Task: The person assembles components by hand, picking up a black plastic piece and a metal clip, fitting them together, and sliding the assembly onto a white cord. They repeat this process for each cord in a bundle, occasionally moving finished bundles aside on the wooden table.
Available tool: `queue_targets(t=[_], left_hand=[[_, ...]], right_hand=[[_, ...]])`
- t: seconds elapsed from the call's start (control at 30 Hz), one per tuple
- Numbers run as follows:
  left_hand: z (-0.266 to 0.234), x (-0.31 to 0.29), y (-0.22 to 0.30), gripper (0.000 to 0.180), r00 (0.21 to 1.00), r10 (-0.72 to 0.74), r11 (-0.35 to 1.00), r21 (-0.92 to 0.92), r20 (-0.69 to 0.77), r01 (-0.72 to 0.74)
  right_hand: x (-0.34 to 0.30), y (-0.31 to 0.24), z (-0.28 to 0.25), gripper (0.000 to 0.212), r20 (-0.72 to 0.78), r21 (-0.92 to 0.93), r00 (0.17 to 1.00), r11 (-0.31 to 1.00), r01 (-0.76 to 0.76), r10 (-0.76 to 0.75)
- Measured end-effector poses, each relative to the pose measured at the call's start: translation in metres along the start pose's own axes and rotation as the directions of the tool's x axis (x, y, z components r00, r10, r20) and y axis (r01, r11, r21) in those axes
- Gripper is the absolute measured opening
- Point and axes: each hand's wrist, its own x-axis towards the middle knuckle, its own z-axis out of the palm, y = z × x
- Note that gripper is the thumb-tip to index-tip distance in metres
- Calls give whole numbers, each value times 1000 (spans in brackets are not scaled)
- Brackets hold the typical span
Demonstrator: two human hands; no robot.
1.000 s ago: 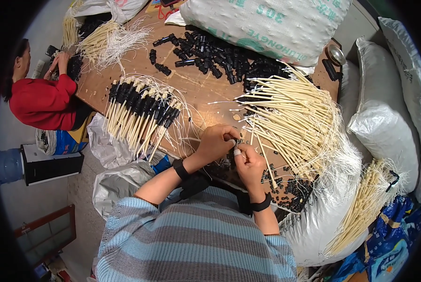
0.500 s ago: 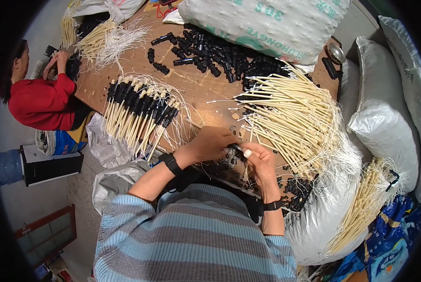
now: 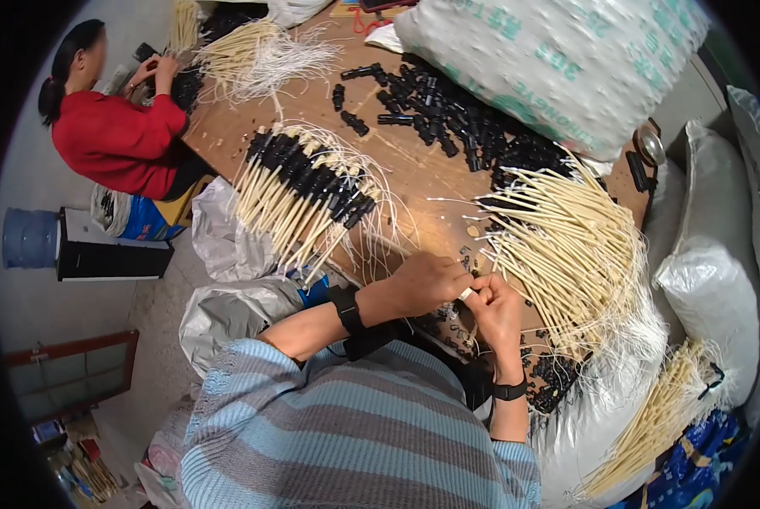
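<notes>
Head view of a wooden worktable (image 3: 414,182) at which two people sat. The wearer's left hand (image 3: 427,284) and right hand (image 3: 494,310) met just off the table's near edge, fingers closed together on a single cream stick (image 3: 467,293); only its pale tip showed between the fingertips, so how much of it each hand covered could not be told. A dark band circled each wrist.

Handling, as judged: the stick appeared light, thin and fairly stiff, with a limp white string at one end; it would probably bend or snap under a hard pinch, so a fingertip hold near the end being worked would suit it best.

Counts: one loose heap of bare cream sticks (image 3: 571,254) at the table's right edge, far too many to count; one fanned row of sticks with black caps (image 3: 308,191) toward the left edge, some dozens; one scatter of loose black caps (image 3: 448,110) toward the far edge, also dozens. A second heap of sticks (image 3: 244,55) lay at the far left corner before a person in a red top (image 3: 117,140). One large printed sack (image 3: 558,59) rested on the far right corner.
</notes>
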Motion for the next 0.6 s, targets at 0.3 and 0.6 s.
queue_targets(t=[0.3,0.6], left_hand=[[-64,-31,-50,22,912,-206,911,271,-355,311],[-63,-18,-70,47,876,-283,855,312,-390,415]], right_hand=[[6,0,21,27,-293,-163,861,909,384,-416],[3,15,15,24,-97,-428,882,819,382,-462]])
